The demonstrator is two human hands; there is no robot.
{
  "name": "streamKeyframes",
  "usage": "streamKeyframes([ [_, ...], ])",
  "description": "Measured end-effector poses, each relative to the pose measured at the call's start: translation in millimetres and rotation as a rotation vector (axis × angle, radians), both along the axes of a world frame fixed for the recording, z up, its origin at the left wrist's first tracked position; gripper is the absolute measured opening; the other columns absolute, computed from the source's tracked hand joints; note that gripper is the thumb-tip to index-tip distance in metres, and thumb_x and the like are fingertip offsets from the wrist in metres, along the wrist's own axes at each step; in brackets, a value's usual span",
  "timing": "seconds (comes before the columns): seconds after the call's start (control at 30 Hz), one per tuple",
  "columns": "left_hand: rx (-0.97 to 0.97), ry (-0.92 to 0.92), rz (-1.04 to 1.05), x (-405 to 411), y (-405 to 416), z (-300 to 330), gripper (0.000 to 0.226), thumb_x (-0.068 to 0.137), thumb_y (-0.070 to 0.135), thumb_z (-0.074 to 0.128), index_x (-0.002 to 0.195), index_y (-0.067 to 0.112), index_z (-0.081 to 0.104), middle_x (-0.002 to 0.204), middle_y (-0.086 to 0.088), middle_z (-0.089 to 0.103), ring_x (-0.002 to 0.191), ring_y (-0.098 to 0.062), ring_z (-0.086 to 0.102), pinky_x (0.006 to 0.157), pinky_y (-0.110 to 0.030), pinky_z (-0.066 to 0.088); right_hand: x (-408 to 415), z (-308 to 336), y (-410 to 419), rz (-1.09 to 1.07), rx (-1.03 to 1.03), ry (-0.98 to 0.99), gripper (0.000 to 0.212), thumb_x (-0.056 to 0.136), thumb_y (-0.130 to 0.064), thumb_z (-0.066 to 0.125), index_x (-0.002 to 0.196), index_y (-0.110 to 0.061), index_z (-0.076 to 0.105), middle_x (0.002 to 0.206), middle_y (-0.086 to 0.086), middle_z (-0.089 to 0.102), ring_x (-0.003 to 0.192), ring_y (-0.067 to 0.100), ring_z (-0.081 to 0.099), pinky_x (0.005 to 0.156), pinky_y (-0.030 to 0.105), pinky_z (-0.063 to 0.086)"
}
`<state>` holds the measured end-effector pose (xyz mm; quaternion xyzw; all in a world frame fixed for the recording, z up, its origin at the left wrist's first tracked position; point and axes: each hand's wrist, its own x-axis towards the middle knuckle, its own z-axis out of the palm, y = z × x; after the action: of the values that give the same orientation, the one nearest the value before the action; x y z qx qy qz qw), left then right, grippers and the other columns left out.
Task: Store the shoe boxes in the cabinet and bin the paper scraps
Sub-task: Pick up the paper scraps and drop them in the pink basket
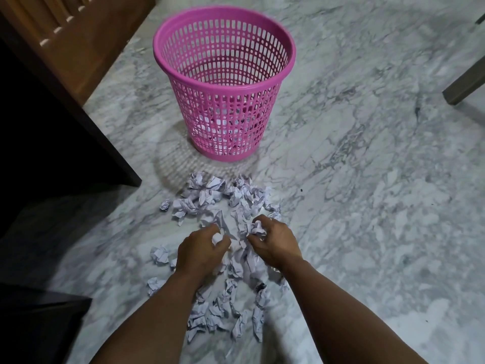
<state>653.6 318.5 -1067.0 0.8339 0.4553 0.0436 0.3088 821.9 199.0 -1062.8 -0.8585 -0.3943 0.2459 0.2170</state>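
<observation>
we grip crumpled paper scraps with left hand and right hand, just before pink bin. few scraps show inside bin; most lie before it. shoe boxes unseen.

Both bare forearms are reaching forward and down from the bottom edge of the view, converging toward the centre. Left hand is lying palm down, fingers curling inward around a crumpled paper scrap. Right hand is sitting just beside it, knuckles up, fingers pinching another scrap. The two hands are nearly touching at the fingertips.
</observation>
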Motion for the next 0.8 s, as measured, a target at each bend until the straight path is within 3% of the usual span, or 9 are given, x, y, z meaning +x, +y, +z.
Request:
streamKeyframes([
  [0.1, -0.013, -0.151, 0.06, 23.1, 11.6, 22.0, 0.02, 0.087, 0.046, 0.055, 0.081, 0.027, 0.057, 0.062, 0.004, 0.058, 0.06, -0.018, 0.057, 0.056, -0.03, 0.043, 5.5, 21.8, 19.1, -0.119, 0.188, 0.132, 0.038, 0.079, -0.053, 0.058, 0.111, -0.033, 0.064, 0.092, -0.007, 0.073, 0.077, 0.016, 0.069, 0.074, 0.038, 0.058],
  [0.17, 0.048, -0.258, 0.072, 44.3, 28.1, 47.4, 0.022, 0.085, 0.046, 0.05, 0.084, 0.026, 0.058, 0.063, 0.003, 0.059, 0.058, -0.019, 0.057, 0.055, -0.031, 0.044, 14.1, 47.9, 39.7, -0.158, 0.351, 0.172, 0.022, 0.082, -0.039, 0.063, 0.102, -0.032, 0.067, 0.084, -0.008, 0.073, 0.069, 0.01, 0.069, 0.069, 0.037, 0.059],
  [0.27, 0.185, -0.467, 0.138, 81.4, 65.6, 106.9, 0.018, 0.088, 0.04, 0.049, 0.09, 0.025, 0.058, 0.066, 0.004, 0.058, 0.059, -0.024, 0.056, 0.053, -0.031, 0.04, 36.1, 102.3, 77.4, -0.207, 0.638, 0.144, 0.008, 0.086, -0.019, 0.068, 0.091, -0.026, 0.068, 0.08, -0.012, 0.072, 0.074, 0.006, 0.067, 0.07, 0.032, 0.055],
  [0.33, 0.238, -0.628, 0.188, 103.2, 92.8, 157.3, 0.016, 0.093, 0.038, 0.049, 0.097, 0.026, 0.059, 0.075, 0.004, 0.062, 0.063, -0.022, 0.06, 0.053, -0.027, 0.042, 55.3, 143.0, 103.5, -0.206, 0.8, 0.121, 0.002, 0.089, -0.019, 0.067, 0.088, -0.021, 0.067, 0.08, -0.012, 0.069, 0.075, 0.007, 0.064, 0.071, 0.034, 0.054],
  [0.47, 0.368, -0.817, 0.297, 147.7, 152.6, 243.8, 0.026, 0.099, 0.039, 0.047, 0.107, 0.017, 0.059, 0.092, 0.002, 0.062, 0.076, -0.015, 0.058, 0.054, -0.015, 0.028, 98.2, 223.1, 162.7, -0.25, 0.92, 0.014, 0.016, 0.092, -0.032, 0.065, 0.084, -0.018, 0.067, 0.079, -0.006, 0.071, 0.076, 0.009, 0.066, 0.072, 0.036, 0.055],
  [0.57, 0.228, -0.688, 0.419, 188.2, 191.3, 285.4, 0.041, 0.1, 0.051, 0.043, 0.127, 0.022, 0.052, 0.123, -0.004, 0.061, 0.102, -0.018, 0.062, 0.064, -0.019, 0.034, 122.0, 271.8, 208.4, -0.301, 0.871, -0.045, 0.029, 0.093, -0.048, 0.059, 0.089, -0.021, 0.068, 0.086, -0.008, 0.073, 0.083, 0.009, 0.069, 0.079, 0.035, 0.057],
  [0.67, -0.039, -0.478, 0.433, 216.9, 212.2, 310.8, 0.066, 0.098, 0.057, 0.044, 0.152, 0.021, 0.031, 0.151, -0.011, 0.041, 0.131, -0.028, 0.051, 0.075, -0.027, 0.039, 143.0, 294.5, 254.5, -0.263, 0.581, -0.035, 0.051, 0.091, -0.053, 0.059, 0.127, -0.018, 0.058, 0.118, 0.004, 0.07, 0.106, 0.025, 0.069, 0.092, 0.041, 0.056],
  [0.73, -0.071, -0.382, 0.398, 223.3, 219.6, 312.1, 0.073, 0.095, 0.056, 0.048, 0.153, 0.017, 0.029, 0.153, -0.013, 0.04, 0.132, -0.029, 0.049, 0.077, -0.028, 0.04, 149.8, 296.4, 274.3, -0.255, 0.358, 0.059, 0.093, 0.079, -0.054, 0.07, 0.154, -0.015, 0.029, 0.141, 0.016, 0.057, 0.125, 0.036, 0.058, 0.101, 0.051, 0.053],
  [0.8, -0.02, -0.316, 0.39, 222.2, 223.7, 304.2, 0.066, 0.088, 0.055, 0.05, 0.143, 0.017, 0.045, 0.144, -0.012, 0.05, 0.125, -0.031, 0.052, 0.088, -0.036, 0.045, 153.6, 289.7, 281.2, -0.241, 0.237, 0.041, 0.114, 0.076, -0.058, 0.076, 0.16, -0.012, 0.014, 0.151, 0.02, 0.046, 0.135, 0.04, 0.048, 0.107, 0.055, 0.048],
])
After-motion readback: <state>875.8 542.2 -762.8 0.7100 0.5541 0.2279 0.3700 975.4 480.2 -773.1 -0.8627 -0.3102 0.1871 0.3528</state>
